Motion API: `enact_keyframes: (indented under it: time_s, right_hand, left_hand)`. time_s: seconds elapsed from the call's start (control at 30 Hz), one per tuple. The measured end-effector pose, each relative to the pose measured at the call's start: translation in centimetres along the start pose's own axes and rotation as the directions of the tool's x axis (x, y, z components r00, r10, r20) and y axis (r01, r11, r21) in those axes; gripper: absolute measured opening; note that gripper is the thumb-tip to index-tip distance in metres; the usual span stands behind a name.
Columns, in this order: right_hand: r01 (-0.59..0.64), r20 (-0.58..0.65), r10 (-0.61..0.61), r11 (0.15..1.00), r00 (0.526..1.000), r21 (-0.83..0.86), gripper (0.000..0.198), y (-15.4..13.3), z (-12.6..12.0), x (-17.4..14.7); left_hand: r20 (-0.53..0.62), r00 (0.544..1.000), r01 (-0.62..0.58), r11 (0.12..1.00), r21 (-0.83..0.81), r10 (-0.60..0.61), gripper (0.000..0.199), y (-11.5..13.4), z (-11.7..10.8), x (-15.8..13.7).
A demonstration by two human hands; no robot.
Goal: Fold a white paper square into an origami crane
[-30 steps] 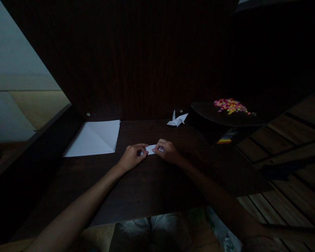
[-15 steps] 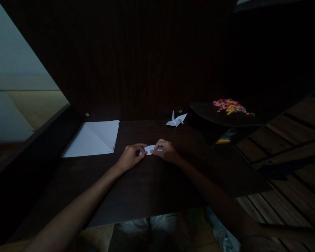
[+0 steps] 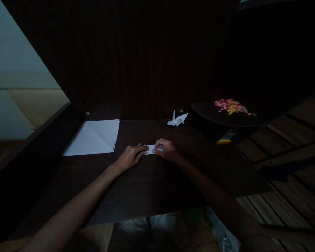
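Observation:
A small folded piece of white paper (image 3: 150, 149) lies on the dark desk between my hands, its two ends partly covered by fingers. My left hand (image 3: 131, 155) rests on the paper's left end, fingers stretched out and pressed down flat. At the other end, my right hand (image 3: 166, 150) has thumb and fingers pinched on the paper. Behind them, near the back panel, stands a white origami crane (image 3: 177, 121) with its wings spread. To the left is a stack of white paper sheets (image 3: 91, 138); the top one shows a diagonal crease.
A low curved shelf (image 3: 207, 113) at the right carries a heap of small colourful pieces (image 3: 231, 106). A dark side board (image 3: 36, 154) closes off the left, and a tall dark panel (image 3: 136, 63) rises at the back. Wooden slats (image 3: 296, 140) lie beyond the right edge.
My left hand's fingers have gone from pinching the paper's left end to lying flatter over it. My right hand keeps its pinch in nearly the same place.

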State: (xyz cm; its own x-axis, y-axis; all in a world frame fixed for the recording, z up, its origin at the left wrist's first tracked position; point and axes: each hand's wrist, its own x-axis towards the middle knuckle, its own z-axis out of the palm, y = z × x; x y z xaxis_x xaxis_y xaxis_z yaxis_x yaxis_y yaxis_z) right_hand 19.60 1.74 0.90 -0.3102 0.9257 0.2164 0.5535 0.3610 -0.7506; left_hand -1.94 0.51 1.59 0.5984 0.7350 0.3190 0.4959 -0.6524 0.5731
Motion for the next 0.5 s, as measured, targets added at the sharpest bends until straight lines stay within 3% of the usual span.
enact_keyframes:
  time_s: [0.23, 0.33, 0.5]
  right_hand:
    - [0.024, 0.106, -0.029, 0.999, 0.994, 0.044, 0.001, 0.8, -1.2, 0.4]
    - [0.045, 0.205, -0.068, 0.992, 0.976, 0.117, 0.011, 1.4, -2.6, 0.4]
    - [0.062, 0.217, -0.077, 0.995, 0.973, 0.076, 0.015, 1.9, -3.4, 0.0]
  left_hand:
    - [0.068, 0.994, -0.080, 0.997, -0.005, 0.080, 0.031, -0.8, -0.3, 0.1]
    - [0.097, 0.990, -0.104, 0.995, -0.007, 0.104, 0.033, -0.6, -0.5, 0.1]
    - [0.019, 1.000, 0.019, 0.999, -0.040, -0.019, 0.022, 0.0, -0.4, 0.1]
